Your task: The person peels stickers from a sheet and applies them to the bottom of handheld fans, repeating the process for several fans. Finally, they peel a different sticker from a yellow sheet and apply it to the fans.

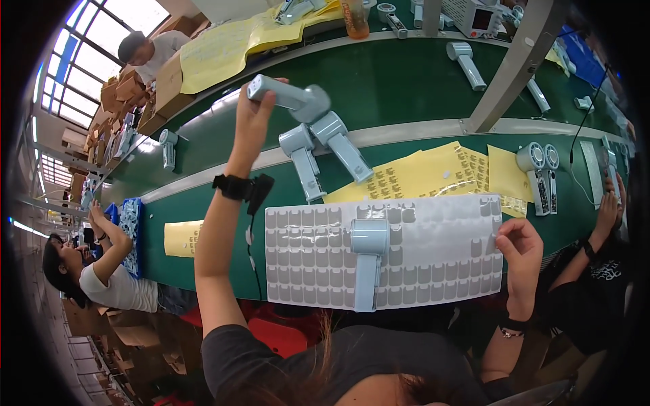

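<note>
My left hand (252,122) is raised over the far side of the bench, gripping the handle end of a pale blue handheld fan (288,96). That fan's round head is smeared by motion. Two more fans, one (301,162) beside another (345,145), lie just below it. In front of me is a white sheet of grey stickers (318,267), with bare patches at its upper right. Another pale blue fan (369,260) rests across this sheet. At the sheet's right edge my right hand (525,254) is closed, thumb and finger together; what they pinch is too small to make out.
Yellow sticker sheets (420,172) lie behind the white sheet. Two opened fans (542,172) sit at the right, near a co-worker's hand (608,210). A metal post (521,61) rises from the bench rail. At the left, another person sits by a blue crate (131,237).
</note>
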Available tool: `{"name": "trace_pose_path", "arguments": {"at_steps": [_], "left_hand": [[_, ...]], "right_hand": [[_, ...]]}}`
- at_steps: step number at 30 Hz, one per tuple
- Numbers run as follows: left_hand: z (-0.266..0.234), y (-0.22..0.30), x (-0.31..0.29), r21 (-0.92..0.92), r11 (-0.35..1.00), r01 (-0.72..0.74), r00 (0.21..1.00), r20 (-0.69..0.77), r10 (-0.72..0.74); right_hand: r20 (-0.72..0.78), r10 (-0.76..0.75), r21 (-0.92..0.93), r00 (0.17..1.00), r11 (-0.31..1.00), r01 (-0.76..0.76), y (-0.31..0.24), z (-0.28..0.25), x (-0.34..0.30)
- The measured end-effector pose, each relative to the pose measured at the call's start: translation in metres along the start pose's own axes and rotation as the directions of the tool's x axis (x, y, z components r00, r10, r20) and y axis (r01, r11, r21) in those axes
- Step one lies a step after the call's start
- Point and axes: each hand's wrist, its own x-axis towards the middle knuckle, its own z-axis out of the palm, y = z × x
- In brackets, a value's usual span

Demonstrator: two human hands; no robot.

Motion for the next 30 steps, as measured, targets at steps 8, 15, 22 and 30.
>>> {"name": "trace_pose_path", "arguments": {"at_steps": [8, 15, 22, 30], "left_hand": [[0.138, 0.1, -0.063, -0.514, 0.833, 0.204, 0.979, 0.131, -0.159], [0.183, 0.122, -0.094, 0.057, 0.973, -0.222, 0.878, 0.446, 0.174], [0.197, 0.126, -0.098, 0.014, 0.935, -0.353, 0.781, 0.554, 0.287], [0.197, 0.126, -0.099, 0.025, 0.932, -0.363, 0.765, 0.579, 0.282]], "right_hand": [[0.362, 0.052, 0.075, 0.931, 0.994, -0.084, -0.072, 0.055, 0.024], [0.408, 0.026, 0.075, 0.913, 0.995, -0.062, -0.102, 0.06, 0.021], [0.415, 0.011, 0.016, 0.91, 1.0, -0.019, -0.1, 0.057, 0.019], [0.431, 0.015, -0.007, 0.902, 1.0, -0.013, -0.097, 0.056, 0.017]]}}
